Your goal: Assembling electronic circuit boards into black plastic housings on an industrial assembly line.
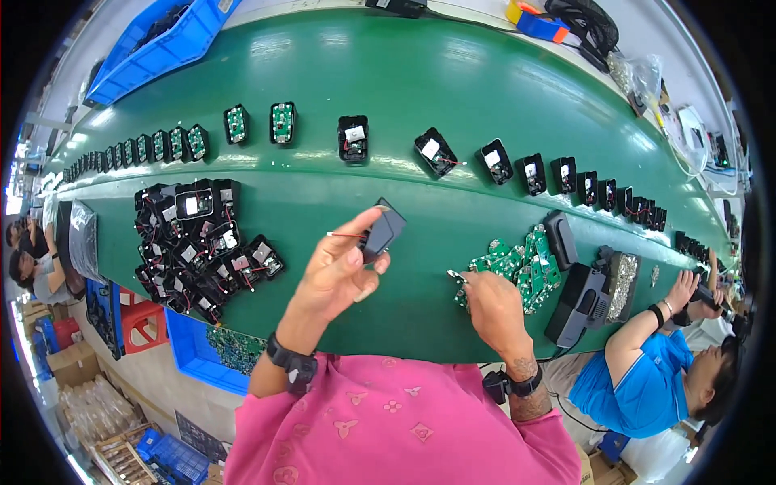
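My left hand [335,279] grips a small black plastic housing [386,231] between thumb and fingers, raised above the green table; a red wire sticks out to its left. My right hand [495,311] is closed at the near edge of a heap of green circuit boards [529,263]. Its fingertips pinch a small circuit board [457,278], of which only one end shows. At the left lies a pile of black housings [198,242] with wires and white or silver parts inside.
A long row of black housings [353,139] crosses the table, some with green boards. Right of the boards are a black device [575,303] and a container of small metal parts [622,283]. Another person [647,372] works at the right. A blue crate [162,48] stands far left.
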Action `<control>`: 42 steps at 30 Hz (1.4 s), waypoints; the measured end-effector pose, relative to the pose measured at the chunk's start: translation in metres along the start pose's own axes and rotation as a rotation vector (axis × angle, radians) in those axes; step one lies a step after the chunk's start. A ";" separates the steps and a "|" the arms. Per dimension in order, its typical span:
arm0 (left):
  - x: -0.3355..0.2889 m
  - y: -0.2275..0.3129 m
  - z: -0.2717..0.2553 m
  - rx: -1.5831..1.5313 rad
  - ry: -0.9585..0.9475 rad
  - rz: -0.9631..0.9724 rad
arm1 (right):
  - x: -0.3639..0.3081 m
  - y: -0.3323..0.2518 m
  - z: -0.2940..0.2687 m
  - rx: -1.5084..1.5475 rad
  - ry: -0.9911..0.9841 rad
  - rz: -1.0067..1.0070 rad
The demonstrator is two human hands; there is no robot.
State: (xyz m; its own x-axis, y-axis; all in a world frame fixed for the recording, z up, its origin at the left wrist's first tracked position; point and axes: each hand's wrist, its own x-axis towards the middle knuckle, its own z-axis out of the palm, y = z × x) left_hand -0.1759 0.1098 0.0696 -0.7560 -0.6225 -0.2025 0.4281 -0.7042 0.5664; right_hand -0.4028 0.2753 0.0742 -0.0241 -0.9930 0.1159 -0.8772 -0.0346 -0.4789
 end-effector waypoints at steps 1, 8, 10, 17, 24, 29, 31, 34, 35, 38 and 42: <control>-0.001 -0.008 -0.004 -0.062 -0.047 0.027 | 0.003 -0.006 -0.005 0.215 0.056 0.128; 0.009 -0.010 0.008 0.960 0.042 0.027 | 0.042 -0.044 -0.016 1.176 0.242 0.366; 0.011 -0.017 0.020 1.042 0.091 0.153 | 0.054 -0.053 -0.015 1.106 0.155 0.296; 0.011 -0.021 0.033 1.182 0.066 0.334 | 0.070 -0.053 -0.006 1.294 0.194 0.505; 0.012 -0.018 0.031 1.326 0.041 0.200 | 0.065 -0.040 0.000 1.272 0.152 0.578; 0.015 -0.020 0.031 1.242 0.086 0.144 | 0.061 -0.033 0.001 1.293 0.148 0.591; 0.016 -0.023 0.033 0.990 0.174 0.105 | 0.061 -0.030 0.005 1.331 0.148 0.610; 0.015 -0.021 0.025 0.859 0.065 0.021 | 0.061 -0.026 0.004 1.323 0.154 0.624; 0.016 -0.020 0.029 0.860 0.063 0.022 | 0.061 -0.025 0.005 1.323 0.156 0.623; 0.017 -0.019 0.041 0.628 0.074 -0.053 | 0.059 -0.025 0.009 1.268 0.181 0.636; 0.019 -0.023 0.039 0.495 0.153 -0.041 | 0.055 -0.025 0.010 1.172 0.201 0.588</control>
State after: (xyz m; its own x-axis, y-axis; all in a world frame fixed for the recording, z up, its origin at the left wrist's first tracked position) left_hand -0.2190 0.1274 0.0841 -0.6707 -0.6663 -0.3259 0.0860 -0.5063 0.8581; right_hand -0.3774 0.2206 0.0836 -0.4147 -0.8631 -0.2882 0.2159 0.2143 -0.9526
